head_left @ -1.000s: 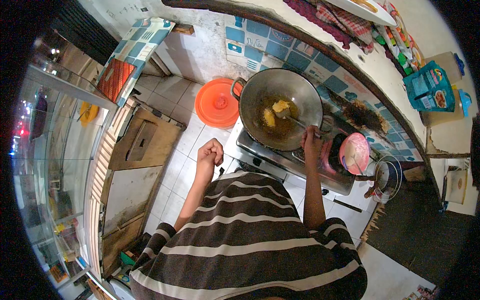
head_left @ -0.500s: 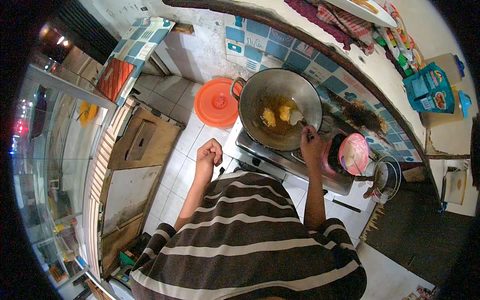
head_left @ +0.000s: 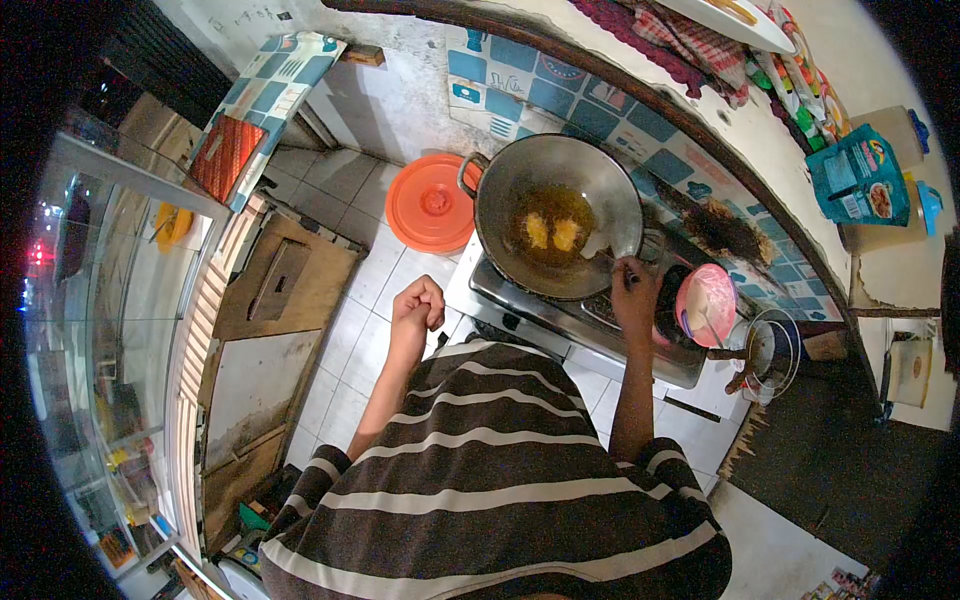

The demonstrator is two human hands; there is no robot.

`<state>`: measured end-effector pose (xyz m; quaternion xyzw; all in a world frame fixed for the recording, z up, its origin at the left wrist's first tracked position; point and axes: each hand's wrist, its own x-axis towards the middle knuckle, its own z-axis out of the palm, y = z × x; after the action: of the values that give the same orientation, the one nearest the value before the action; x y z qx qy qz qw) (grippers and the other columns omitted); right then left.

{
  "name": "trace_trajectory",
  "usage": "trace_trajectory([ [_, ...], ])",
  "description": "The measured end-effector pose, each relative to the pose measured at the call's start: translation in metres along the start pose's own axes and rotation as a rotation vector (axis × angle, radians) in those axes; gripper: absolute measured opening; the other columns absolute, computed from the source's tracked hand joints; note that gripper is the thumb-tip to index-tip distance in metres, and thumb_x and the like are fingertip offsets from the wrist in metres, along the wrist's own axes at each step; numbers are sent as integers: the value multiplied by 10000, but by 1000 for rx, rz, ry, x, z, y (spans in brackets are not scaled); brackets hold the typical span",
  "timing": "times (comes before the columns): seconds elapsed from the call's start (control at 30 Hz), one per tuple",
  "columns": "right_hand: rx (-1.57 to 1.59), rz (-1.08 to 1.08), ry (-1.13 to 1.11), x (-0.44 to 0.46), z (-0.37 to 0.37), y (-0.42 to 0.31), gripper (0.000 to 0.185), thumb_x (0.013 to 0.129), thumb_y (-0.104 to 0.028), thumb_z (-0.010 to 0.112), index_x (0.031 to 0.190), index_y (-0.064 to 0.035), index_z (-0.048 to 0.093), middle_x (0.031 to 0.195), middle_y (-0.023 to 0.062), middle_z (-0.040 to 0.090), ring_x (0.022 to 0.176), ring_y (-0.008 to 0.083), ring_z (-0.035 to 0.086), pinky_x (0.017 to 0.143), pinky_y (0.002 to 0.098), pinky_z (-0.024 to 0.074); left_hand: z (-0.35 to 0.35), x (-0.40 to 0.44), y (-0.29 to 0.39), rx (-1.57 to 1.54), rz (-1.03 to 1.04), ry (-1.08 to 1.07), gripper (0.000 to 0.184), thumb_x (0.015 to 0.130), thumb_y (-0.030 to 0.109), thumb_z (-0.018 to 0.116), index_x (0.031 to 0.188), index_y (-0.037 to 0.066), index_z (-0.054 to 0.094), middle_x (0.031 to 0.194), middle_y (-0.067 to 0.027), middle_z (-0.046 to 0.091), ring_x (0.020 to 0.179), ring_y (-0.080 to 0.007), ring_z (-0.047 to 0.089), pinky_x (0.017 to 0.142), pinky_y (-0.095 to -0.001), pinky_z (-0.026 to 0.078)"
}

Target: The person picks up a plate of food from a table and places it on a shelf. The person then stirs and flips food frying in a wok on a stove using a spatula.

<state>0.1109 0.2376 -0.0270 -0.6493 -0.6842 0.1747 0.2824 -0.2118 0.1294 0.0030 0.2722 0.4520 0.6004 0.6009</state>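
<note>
Oil (head_left: 545, 203) lies brown and shiny at the bottom of our big round pan (head_left: 612, 185), and two yellow lumps of food (head_left: 566, 235) sit in it, just beside each other. The pan rests on our silver stove (head_left: 535, 318). Our right hand (head_left: 632, 285) is at the pan's near right edge. Its fingers are closed on the handle of a spatula (head_left: 596, 244), and the flat end is inside the pan, close to the right lump. We cannot tell if it touches that lump.

Our left hand (head_left: 420, 303) is well apart from the right one. Its fingers are curled up in a loose fist, in front of our striped shirt (head_left: 500, 470) and above the white floor (head_left: 345, 362).

Past that fist we see a round orange lid (head_left: 436, 202), near the pan's left handle. At the right end of the stove we have a pink bowl (head_left: 720, 283) with pale stuff in it. Blue and white tiles (head_left: 560, 100) cover the wall behind the pan.
</note>
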Motion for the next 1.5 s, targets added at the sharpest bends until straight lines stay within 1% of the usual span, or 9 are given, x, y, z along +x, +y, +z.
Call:
trace_trajectory([
  [0.17, 229, 136, -53, 0, 21, 28, 241, 864, -218, 579, 1009, -34, 636, 957, 177, 662, 919, 312, 636, 828, 373, 480, 0, 0, 1, -11, -4, -2, 220, 639, -121, 306, 724, 20, 453, 524, 17, 347, 448, -63, 271, 427, -220, 213],
  [0.27, 179, 109, -3, 0, 32, 42, 244, 865, -216, 579, 1001, -22, 634, 945, 173, 664, 905, 299, 639, 836, 364, 478, -2, 0, -1, -15, -5, 0, 225, 641, -122, 305, 729, 19, 456, 525, 17, 346, 448, -62, 268, 426, -220, 209],
  [0.33, 180, 83, -70, -1, 34, 44, 241, 872, -231, 575, 1003, -35, 625, 965, 162, 658, 932, 298, 628, 849, 369, 470, -3, 0, -3, -24, -6, -4, 227, 642, -123, 303, 731, 19, 457, 525, 17, 346, 449, -62, 267, 427, -220, 208],
  [0.57, 247, 169, -209, -8, 29, 12, 224, 876, -285, 584, 1022, -115, 594, 1060, 119, 620, 1024, 283, 579, 906, 386, 432, -5, 0, -8, -17, 2, -15, 224, 650, -123, 307, 734, 21, 456, 532, 20, 341, 456, -61, 265, 434, -218, 208],
  [0.67, 292, 120, -152, -11, 46, 30, 229, 878, -279, 582, 1025, -104, 590, 1052, 113, 619, 1016, 275, 576, 904, 378, 429, -2, -1, -5, -20, -2, -14, 225, 654, -123, 308, 738, 23, 457, 537, 22, 343, 462, -61, 270, 437, -216, 211],
  [0.83, 426, 226, -203, -13, 75, 70, 256, 878, -260, 586, 1074, -97, 580, 1093, 105, 606, 1041, 263, 561, 909, 367, 427, -2, -3, -5, -13, 0, -14, 231, 652, -120, 306, 745, 23, 461, 539, 21, 347, 467, -63, 274, 440, -217, 216],
  [0.97, 461, 317, -175, -15, 53, 38, 257, 883, -245, 585, 1089, -92, 580, 1098, 109, 600, 1043, 254, 560, 891, 357, 439, -6, -4, -6, -18, 0, -12, 230, 651, -119, 305, 746, 20, 461, 538, 19, 350, 466, -64, 275, 440, -218, 219],
  [1.23, 60, -45, -35, -15, 8, 14, 235, 885, -223, 578, 1059, -66, 588, 1006, 148, 644, 945, 311, 609, 840, 387, 465, -4, -4, -5, -13, -3, -9, 224, 652, -120, 304, 738, 19, 457, 539, 17, 353, 466, -62, 278, 444, -216, 224],
  [1.5, 22, 21, -15, -13, -19, -16, 217, 868, -219, 585, 988, -42, 625, 962, 150, 659, 917, 301, 624, 829, 387, 471, 2, -1, -6, -24, -9, -32, 223, 651, -122, 303, 734, 18, 456, 534, 18, 349, 461, -60, 278, 441, -214, 224],
])
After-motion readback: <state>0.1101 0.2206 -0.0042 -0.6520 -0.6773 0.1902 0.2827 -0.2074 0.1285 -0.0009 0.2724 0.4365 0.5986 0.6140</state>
